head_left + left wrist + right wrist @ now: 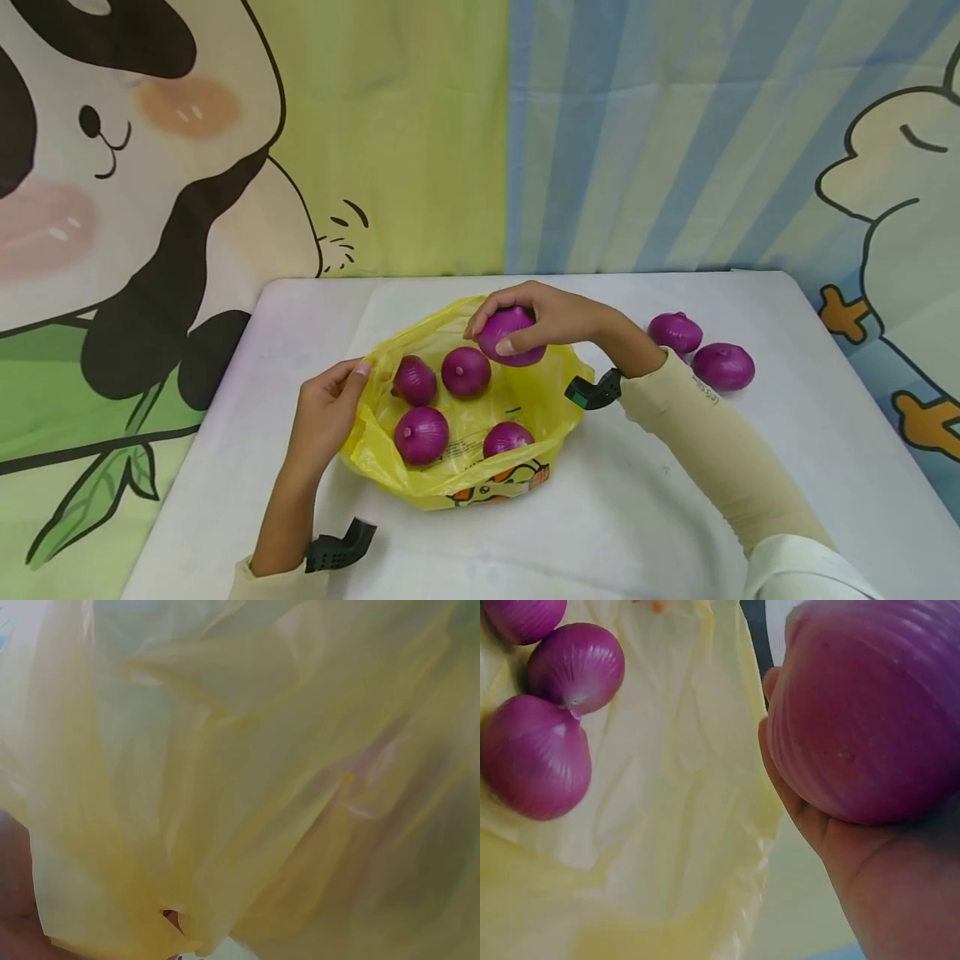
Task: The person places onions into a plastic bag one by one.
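Note:
A yellow plastic bag [465, 487] lies on the table with its mouth spread wide, and several purple onions [422, 435] sit inside it. My left hand [330, 408] pinches the bag's left rim between thumb and fingers. In the left wrist view the bag's yellow film [210, 787] covers nearly everything. Above the bag's far right part, my right hand [555, 321] grips another purple onion [510, 336], its fingers and thumb curled round it. The right wrist view shows this held onion [870, 712] up close, with onions [536, 757] in the bag off to the left.
Two more purple onions [722, 367] rest on the white table [637, 533], to the right of the bag and beyond my right forearm. A printed cloth backdrop [420, 142] with cartoon animals hangs behind the table.

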`<action>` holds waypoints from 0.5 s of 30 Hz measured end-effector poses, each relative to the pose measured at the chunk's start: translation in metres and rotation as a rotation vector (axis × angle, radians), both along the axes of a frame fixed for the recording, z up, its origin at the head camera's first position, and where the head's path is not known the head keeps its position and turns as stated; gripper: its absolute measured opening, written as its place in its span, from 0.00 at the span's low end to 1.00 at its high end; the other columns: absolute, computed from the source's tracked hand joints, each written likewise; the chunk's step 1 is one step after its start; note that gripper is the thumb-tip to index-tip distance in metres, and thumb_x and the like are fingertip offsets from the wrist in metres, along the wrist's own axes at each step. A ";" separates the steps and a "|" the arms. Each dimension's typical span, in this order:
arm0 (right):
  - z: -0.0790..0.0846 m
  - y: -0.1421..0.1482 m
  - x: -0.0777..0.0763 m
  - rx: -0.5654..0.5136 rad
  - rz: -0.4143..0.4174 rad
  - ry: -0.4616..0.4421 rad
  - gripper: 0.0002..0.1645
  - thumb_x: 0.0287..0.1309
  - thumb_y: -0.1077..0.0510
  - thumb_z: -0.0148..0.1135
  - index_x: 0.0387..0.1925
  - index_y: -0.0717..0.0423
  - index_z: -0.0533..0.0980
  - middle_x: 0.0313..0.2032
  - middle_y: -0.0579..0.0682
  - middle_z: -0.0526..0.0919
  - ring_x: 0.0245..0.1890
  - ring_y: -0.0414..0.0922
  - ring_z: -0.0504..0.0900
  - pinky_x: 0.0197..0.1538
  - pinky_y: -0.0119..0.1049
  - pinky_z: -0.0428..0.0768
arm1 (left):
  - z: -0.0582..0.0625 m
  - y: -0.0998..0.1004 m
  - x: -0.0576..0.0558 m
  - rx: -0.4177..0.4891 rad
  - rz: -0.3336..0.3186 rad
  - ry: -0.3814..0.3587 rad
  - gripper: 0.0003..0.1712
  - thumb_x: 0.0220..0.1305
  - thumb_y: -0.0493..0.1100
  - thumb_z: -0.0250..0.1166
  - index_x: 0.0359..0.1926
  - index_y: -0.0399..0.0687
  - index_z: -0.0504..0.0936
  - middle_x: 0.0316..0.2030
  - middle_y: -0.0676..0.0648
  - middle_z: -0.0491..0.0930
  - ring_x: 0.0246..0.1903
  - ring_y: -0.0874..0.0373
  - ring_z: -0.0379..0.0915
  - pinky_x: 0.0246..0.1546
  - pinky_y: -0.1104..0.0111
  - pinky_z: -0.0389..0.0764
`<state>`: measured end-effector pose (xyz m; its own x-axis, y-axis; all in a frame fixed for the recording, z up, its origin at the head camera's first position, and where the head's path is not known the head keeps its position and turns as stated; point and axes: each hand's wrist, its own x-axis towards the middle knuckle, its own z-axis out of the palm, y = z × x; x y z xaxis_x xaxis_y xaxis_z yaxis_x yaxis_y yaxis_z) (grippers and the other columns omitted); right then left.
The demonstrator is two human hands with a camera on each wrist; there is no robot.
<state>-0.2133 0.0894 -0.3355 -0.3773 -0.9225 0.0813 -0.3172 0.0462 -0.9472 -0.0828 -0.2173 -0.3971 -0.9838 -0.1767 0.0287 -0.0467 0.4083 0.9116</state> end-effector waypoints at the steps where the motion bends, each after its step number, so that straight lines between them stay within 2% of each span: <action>1: 0.000 -0.003 0.000 -0.004 0.001 -0.001 0.18 0.61 0.60 0.64 0.52 0.60 0.77 0.54 0.57 0.78 0.51 0.52 0.76 0.48 0.49 0.81 | 0.000 0.000 0.000 -0.001 -0.001 0.000 0.27 0.71 0.58 0.55 0.51 0.39 0.83 0.37 0.42 0.83 0.29 0.52 0.76 0.29 0.70 0.80; 6: -0.012 -0.022 -0.002 0.022 0.024 -0.017 0.18 0.61 0.59 0.64 0.52 0.59 0.78 0.53 0.60 0.77 0.49 0.52 0.77 0.47 0.48 0.81 | 0.000 0.000 0.000 0.000 0.002 -0.007 0.27 0.71 0.58 0.55 0.51 0.39 0.83 0.38 0.42 0.83 0.30 0.52 0.76 0.30 0.70 0.80; 11: -0.026 -0.042 0.001 0.142 0.041 0.057 0.18 0.60 0.55 0.65 0.51 0.55 0.78 0.49 0.51 0.79 0.47 0.47 0.78 0.46 0.42 0.82 | -0.001 0.000 0.000 -0.003 -0.002 -0.004 0.27 0.72 0.58 0.55 0.51 0.39 0.83 0.38 0.42 0.83 0.30 0.52 0.77 0.30 0.70 0.80; 15: -0.039 -0.053 0.003 0.185 0.068 0.066 0.20 0.60 0.54 0.66 0.52 0.58 0.78 0.48 0.48 0.79 0.45 0.46 0.78 0.45 0.40 0.82 | -0.001 0.000 -0.001 0.004 -0.008 -0.007 0.27 0.71 0.58 0.55 0.51 0.39 0.83 0.38 0.42 0.83 0.30 0.52 0.77 0.29 0.70 0.80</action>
